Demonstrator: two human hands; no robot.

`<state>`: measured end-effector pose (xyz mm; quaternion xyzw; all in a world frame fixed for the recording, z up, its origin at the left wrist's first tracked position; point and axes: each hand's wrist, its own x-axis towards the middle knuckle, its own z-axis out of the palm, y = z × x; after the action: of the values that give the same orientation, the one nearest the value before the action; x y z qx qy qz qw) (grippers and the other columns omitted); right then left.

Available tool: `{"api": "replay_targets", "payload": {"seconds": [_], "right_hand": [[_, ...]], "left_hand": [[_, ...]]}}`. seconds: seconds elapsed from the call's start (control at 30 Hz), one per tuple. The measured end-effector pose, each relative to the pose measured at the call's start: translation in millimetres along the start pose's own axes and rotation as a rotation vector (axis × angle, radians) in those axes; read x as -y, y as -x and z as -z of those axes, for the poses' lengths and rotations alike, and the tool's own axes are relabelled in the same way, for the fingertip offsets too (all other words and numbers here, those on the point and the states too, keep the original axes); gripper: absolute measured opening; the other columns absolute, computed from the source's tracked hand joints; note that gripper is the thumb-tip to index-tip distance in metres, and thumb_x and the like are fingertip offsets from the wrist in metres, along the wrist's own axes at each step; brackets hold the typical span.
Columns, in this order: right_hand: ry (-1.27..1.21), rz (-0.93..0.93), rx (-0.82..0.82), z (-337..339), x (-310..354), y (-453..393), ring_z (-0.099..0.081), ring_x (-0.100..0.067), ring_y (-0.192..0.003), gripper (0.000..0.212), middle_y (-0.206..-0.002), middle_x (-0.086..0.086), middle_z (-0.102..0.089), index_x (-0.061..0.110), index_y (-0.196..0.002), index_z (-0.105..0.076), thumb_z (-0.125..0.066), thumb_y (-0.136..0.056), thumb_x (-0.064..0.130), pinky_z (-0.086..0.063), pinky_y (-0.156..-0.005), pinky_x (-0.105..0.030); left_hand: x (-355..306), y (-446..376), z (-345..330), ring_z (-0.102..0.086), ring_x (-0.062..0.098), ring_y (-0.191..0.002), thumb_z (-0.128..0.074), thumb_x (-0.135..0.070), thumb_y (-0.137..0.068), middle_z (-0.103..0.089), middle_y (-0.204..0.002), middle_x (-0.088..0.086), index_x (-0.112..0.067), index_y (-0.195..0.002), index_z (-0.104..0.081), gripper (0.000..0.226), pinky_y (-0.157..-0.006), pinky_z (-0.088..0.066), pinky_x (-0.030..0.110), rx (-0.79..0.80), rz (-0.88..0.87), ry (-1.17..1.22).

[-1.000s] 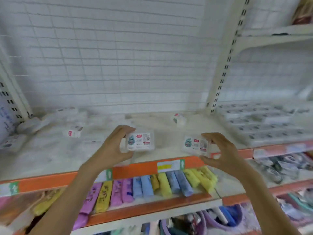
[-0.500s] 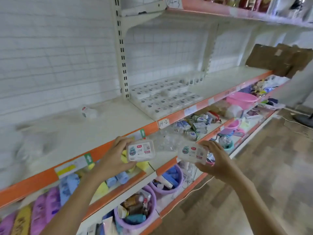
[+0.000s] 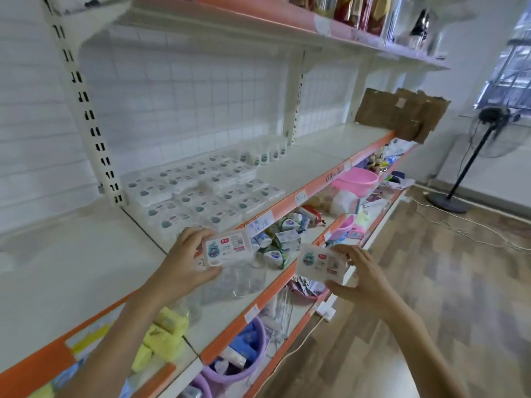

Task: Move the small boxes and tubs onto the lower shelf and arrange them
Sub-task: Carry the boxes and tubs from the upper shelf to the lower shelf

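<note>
Head view: one small box (image 3: 228, 250) is gripped by the left hand (image 3: 184, 262), another box (image 3: 319, 263) by the right hand (image 3: 359, 278). Both are held before the shelf (image 3: 301, 170), whose arranged boxes (image 3: 201, 193) lie up-left, nearer the left grip.

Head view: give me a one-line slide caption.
Left hand and right hand each hold a small labelled box before rows of matching boxes on the shelf.

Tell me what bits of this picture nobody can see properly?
All in the head view:
- Print on the small box in the left hand and the small box in the right hand: too small and blurred to read.
- Purple tub contents: hidden by its wall and the shelf edge.
- Packets on the top shelf: cut off by the upper edge.
- Rows of boxes: blurred.
</note>
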<state>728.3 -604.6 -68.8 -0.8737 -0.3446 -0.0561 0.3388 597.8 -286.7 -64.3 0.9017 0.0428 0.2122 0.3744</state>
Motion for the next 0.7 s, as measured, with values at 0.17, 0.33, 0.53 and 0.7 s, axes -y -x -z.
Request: {"api": "replay_targets", "payload": {"seconds": [0.17, 0.33, 0.53, 0.7], "right_hand": [[-0.015, 0.072, 0.036, 1.7, -15.6, -85.2, -0.049, -0.012, -0.102, 0.062, -0.114, 0.009, -0.047, 0.027, -0.122, -0.045, -0.079, -0.07, 0.028, -0.043, -0.088, -0.027], [-0.081, 0.191, 0.098, -17.2, -8.2, -172.4, -0.052, -0.014, -0.099, 0.061, -0.111, 0.009, -0.05, 0.032, -0.12, -0.045, -0.073, -0.067, 0.044, -0.048, -0.085, -0.029], [-0.182, 0.441, 0.262, -57.3, 28.4, -270.5, -0.051, -0.003, -0.095, 0.061, -0.113, 0.008, -0.05, 0.018, -0.121, -0.054, -0.075, -0.068, 0.039, -0.037, -0.08, -0.003], [-0.178, 0.665, 0.444, -105.8, 62.1, -330.6, -0.048, -0.012, -0.098, 0.061, -0.112, 0.004, -0.041, 0.015, -0.125, -0.052, -0.076, -0.073, 0.036, -0.035, -0.087, -0.011]], "left_hand": [[16.9, -62.1, 7.2, -0.037, -0.011, -0.101, -0.078, -0.029, -0.07, -0.039, -0.113, -0.011, -0.019, -0.125, -0.046, 0.065, -0.085, -0.023, -0.006, -0.063, 0.003, -0.093], [35.4, -99.6, 30.2, -0.04, 0.0, -0.105, -0.076, -0.015, -0.074, -0.035, -0.11, -0.016, -0.015, -0.128, -0.045, 0.062, -0.086, -0.026, -0.005, -0.155, 0.089, -0.136], [51.9, -104.5, 64.8, -0.031, -0.027, -0.102, -0.079, -0.009, -0.069, -0.034, -0.107, -0.018, -0.024, -0.119, -0.046, 0.062, -0.085, -0.024, -0.007, -0.287, 0.185, -0.223], [59.9, -90.4, 86.8, -0.045, -0.012, -0.102, -0.076, -0.002, -0.071, -0.038, -0.107, -0.01, -0.013, -0.125, -0.05, 0.061, -0.085, -0.032, -0.003, -0.398, 0.411, -0.15]]}}
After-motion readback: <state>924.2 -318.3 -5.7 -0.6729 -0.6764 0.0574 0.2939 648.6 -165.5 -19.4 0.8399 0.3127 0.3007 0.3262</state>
